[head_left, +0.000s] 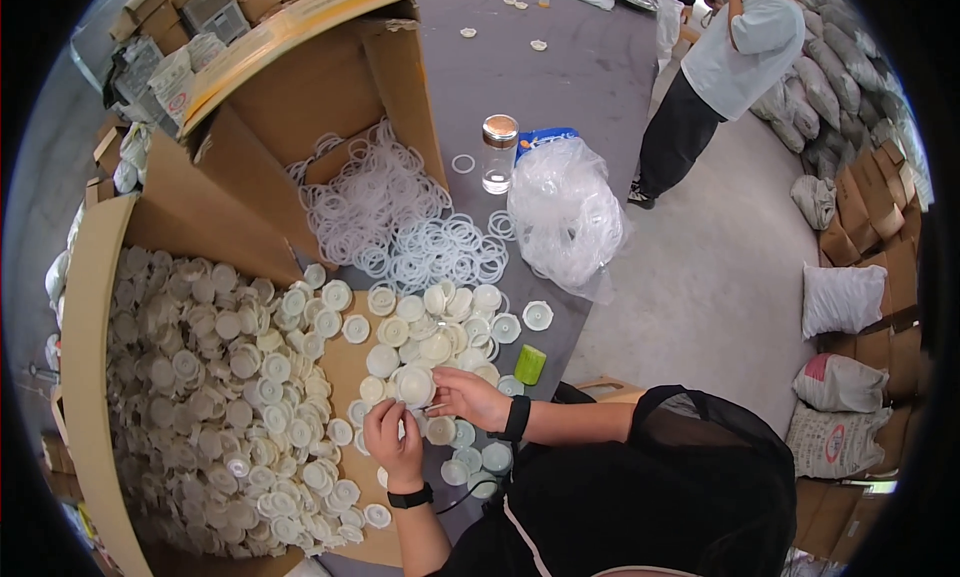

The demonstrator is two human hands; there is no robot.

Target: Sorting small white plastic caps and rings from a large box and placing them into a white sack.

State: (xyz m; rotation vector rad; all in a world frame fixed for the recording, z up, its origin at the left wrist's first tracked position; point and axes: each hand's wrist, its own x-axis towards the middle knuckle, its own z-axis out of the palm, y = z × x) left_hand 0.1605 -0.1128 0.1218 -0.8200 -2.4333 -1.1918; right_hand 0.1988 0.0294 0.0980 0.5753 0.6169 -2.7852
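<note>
At the far left, a big brown box (pixel 85 327) holds whitish caps (pixel 210 387). Next, a tipped box (pixel 290 102) spills pale rings (pixel 375 197). The left hand (pixel 398 452) touches the low edge of a white cap (pixel 415 386); I cannot tell if it grips. Round, as long as wide, the white cap faces up over the table (pixel 570 67). The right hand (pixel 478 399) pinches its right side.

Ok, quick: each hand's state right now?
Left hand: fingers curled by the white cap; whether gripping cannot be told.
Right hand: closed on that cap's right edge.
</note>
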